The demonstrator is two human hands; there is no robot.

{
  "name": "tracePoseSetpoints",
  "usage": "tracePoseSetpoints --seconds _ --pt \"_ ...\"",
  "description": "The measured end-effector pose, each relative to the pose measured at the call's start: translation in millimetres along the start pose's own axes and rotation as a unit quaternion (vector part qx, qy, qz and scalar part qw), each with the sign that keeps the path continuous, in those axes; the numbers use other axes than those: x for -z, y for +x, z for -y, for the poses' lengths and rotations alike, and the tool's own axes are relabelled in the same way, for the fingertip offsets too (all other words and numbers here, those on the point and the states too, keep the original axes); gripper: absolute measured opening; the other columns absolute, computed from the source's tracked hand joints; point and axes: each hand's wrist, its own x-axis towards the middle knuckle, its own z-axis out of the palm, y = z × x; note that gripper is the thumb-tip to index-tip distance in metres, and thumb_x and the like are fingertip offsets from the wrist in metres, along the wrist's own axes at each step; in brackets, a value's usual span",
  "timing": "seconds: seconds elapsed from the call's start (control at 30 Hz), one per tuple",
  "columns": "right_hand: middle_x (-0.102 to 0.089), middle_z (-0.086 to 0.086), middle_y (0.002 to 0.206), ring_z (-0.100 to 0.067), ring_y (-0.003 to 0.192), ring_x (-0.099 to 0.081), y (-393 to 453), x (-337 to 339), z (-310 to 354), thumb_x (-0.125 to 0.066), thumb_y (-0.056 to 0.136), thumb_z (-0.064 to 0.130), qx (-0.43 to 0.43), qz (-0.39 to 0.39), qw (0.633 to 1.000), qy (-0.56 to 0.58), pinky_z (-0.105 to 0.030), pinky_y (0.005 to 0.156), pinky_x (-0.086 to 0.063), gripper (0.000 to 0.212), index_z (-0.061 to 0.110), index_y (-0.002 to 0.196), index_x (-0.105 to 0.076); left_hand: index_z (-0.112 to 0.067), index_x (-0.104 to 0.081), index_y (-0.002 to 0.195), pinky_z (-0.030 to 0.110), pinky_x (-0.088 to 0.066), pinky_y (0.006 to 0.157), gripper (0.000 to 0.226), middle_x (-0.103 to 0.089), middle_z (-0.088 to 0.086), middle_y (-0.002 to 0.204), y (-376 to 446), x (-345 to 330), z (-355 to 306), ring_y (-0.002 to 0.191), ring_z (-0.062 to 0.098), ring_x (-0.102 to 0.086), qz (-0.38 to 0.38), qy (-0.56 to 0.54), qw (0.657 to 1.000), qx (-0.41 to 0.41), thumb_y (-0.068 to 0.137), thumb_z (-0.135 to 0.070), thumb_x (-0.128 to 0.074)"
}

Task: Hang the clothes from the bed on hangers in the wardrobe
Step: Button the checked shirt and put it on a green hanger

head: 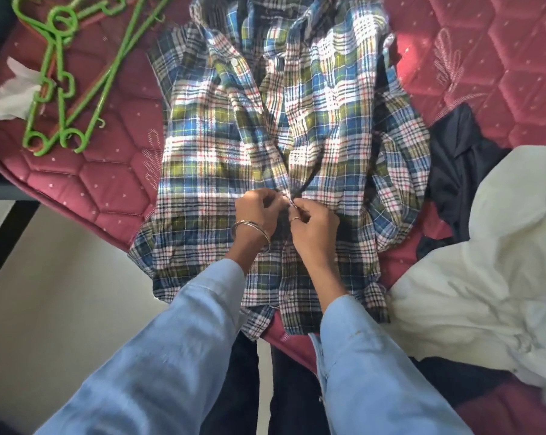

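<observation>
On the bed [108, 183], spread flat across the maroon quilted mattress, I see the plaid shirt [209, 146] lying front up with its collar at the far side and its hem hanging just over the near edge. My two hands meet at the shirt's front placket, a little below its middle. The left hand [257, 208] has its fingers curled and pinches the fabric edge on its side; a thin bangle sits on that wrist. The right hand [314, 219], with a ring on one finger, is curled too and pinches the opposite edge of the placket, so the fingertips of both hands nearly touch over the opening. Whether a button sits between them I cannot tell. Both forearms wear light blue sleeves.

Just beside the shirt on its right lies a dark garment [460, 171], partly tucked under the plaid sleeve. Nearer to me on that side a white cloth [485, 262] is heaped in crumpled folds, overlapping the dark garment's edge. Well apart on the far left of the mattress lie green plastic hangers [61, 80], stacked loosely on one another, their lower ends resting on a crumpled white sheet [11, 95] at the mattress edge. Pale floor shows at lower left.
</observation>
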Motion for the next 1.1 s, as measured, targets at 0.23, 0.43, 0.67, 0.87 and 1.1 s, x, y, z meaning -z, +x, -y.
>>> tracePoseSetpoints --seconds 0.23,0.43,0.67,0.87,1.1 --pt "-0.072 -0.015 0.100 -0.025 0.092 -0.067 2 4 3 -0.064 0.089 0.005 -0.008 0.004 1.000 -0.002 -0.022 0.079 -0.050 0.022 -0.002 0.109 -0.069 -0.007 -0.069 0.081 0.043 -0.055 0.077 0.019 -0.071 0.010 0.080 1 -2 -1 0.077 0.029 -0.066 0.048 -0.060 0.997 0.015 0.092 -0.022 -0.062" --pt "-0.070 -0.014 0.109 -0.022 0.104 -0.064 7 8 -2 -0.055 0.092 0.000 -0.001 0.051 0.999 0.001 -0.005 0.079 -0.039 0.024 -0.001 0.111 -0.069 -0.010 -0.068 0.076 0.029 -0.051 0.058 0.016 -0.062 0.004 0.061 -2 3 -7 0.061 0.022 -0.059 0.051 -0.081 0.994 0.061 0.090 -0.016 -0.065" --pt "-0.073 -0.007 0.084 -0.011 0.073 -0.062 24 13 -2 -0.070 0.081 0.000 0.003 0.075 0.997 -0.002 -0.010 0.062 -0.046 0.012 0.004 0.091 -0.076 -0.010 -0.076 0.086 0.028 -0.054 0.070 0.029 -0.072 0.001 0.078 -4 0 -8 0.075 0.017 -0.067 0.003 -0.063 0.996 0.063 0.082 -0.039 -0.072" --pt "-0.070 -0.004 0.074 -0.012 0.065 -0.062 20 8 5 -0.072 0.078 -0.003 -0.004 0.062 0.998 0.012 -0.017 0.058 -0.052 0.011 0.004 0.085 -0.076 -0.008 -0.070 0.086 0.021 -0.050 0.060 0.010 -0.070 0.007 0.083 -5 -5 -8 0.071 0.016 -0.061 -0.044 -0.141 0.979 0.141 0.082 -0.017 -0.074" --pt "-0.065 0.003 0.072 -0.002 0.061 -0.056 23 11 5 -0.076 0.077 0.006 -0.018 0.094 0.995 0.033 -0.013 0.057 -0.050 0.010 0.009 0.086 -0.073 -0.013 -0.065 0.078 0.026 -0.051 0.071 0.010 -0.064 0.000 0.074 1 -2 -5 0.070 0.015 -0.059 -0.020 -0.136 0.983 0.125 0.084 -0.006 -0.069"
